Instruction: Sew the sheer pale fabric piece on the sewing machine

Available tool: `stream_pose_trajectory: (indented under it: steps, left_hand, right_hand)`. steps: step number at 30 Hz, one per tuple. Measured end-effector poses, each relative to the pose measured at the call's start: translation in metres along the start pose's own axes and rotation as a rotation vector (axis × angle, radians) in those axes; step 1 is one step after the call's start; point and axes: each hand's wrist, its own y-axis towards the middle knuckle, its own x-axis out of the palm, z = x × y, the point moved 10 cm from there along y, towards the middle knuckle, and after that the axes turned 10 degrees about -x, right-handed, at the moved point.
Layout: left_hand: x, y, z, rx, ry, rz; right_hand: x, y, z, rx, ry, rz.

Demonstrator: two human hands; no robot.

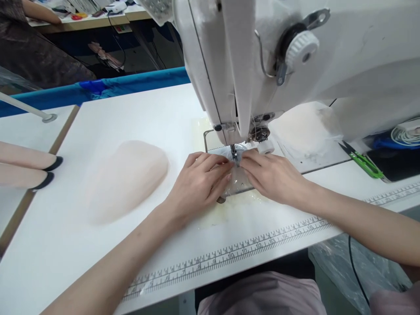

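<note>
Left hand [200, 181], right hand [271, 175] on fabric [236, 183]

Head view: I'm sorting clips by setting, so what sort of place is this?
Probably a garment sewing workshop: an industrial sewing machine, left hand and right hand at its needle, a ruler along the table edge.

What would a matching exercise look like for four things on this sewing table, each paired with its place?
Things:
1. snips
2. fabric pile
3. ruler
4. left hand

Places:
A. along the front edge of the table
B. at the needle, fingertips meeting the right hand
C. far right, past the right hand
D. left of both hands

Pairs: 1-C, 2-D, 3-A, 4-B
</note>
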Motion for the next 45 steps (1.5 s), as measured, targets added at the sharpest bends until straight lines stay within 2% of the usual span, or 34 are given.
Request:
stream_pose_trajectory:
  steps: [6, 10, 15, 30, 36, 40, 43, 45]
  left_hand:
    - [0.003, -0.006, 0.014, 0.101, 0.151, 0.065]
    - [0.006, -0.010, 0.024, 0.130, 0.236, 0.072]
    - [0.005, -0.011, 0.025, 0.098, 0.289, 0.081]
    - [0.007, -0.012, 0.027, 0.108, 0.302, 0.134]
    - [0.003, -0.012, 0.026, 0.101, 0.293, 0.168]
    - [-0.007, -0.020, 0.036, 0.254, 0.231, 0.168]
    - [-0.009, -0.027, 0.040, 0.355, 0.202, 0.133]
    - [-0.011, -0.029, 0.040, 0.353, 0.214, 0.162]
  right_hand:
    - [0.002, -0.001, 0.011, 0.046, -0.062, 0.011]
    - [0.001, -0.001, 0.011, 0.028, -0.126, 0.034]
    - [0.004, -0.001, 0.008, -0.043, -0.180, 0.029]
    - [0.002, -0.001, 0.010, -0.055, -0.203, 0.046]
    - [-0.007, -0.002, 0.003, -0.099, -0.203, 0.122]
    - [-0.018, -0.004, -0.011, -0.212, -0.133, 0.181]
    - [-0.022, -0.005, -0.015, -0.257, -0.049, 0.143]
    - [-0.022, -0.005, -0.014, -0.268, 0.019, 0.105]
